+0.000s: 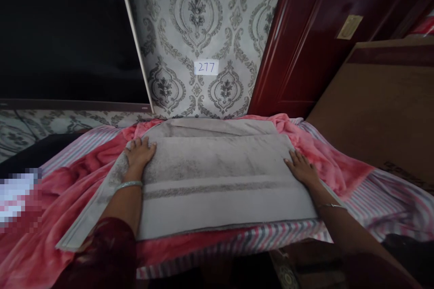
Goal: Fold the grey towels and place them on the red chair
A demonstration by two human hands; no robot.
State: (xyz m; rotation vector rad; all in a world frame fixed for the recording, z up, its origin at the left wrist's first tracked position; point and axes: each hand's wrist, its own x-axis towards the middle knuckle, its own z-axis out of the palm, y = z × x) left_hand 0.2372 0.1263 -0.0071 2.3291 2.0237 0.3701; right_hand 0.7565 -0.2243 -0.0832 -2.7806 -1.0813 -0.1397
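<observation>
A light grey towel-like cloth [217,158] with a darker band across it lies spread and partly folded in front of me. Toward its left edge, my left hand [139,156] rests flat with the fingers spread. My right hand [301,168] lies on the cloth's right edge, its fingers stretched out and slightly apart. Neither hand grips anything. Beneath the grey cloth is a pink plush blanket [98,171], bunched at both sides. A striped sheet [383,198] in pink, white and grey shows under the blanket.
A large dark screen [68,36] stands at the back left. Behind the cloth is a patterned wall with a paper label [206,67] reading 277. At the right are a dark red wooden door [291,45] and a big cardboard box [386,99].
</observation>
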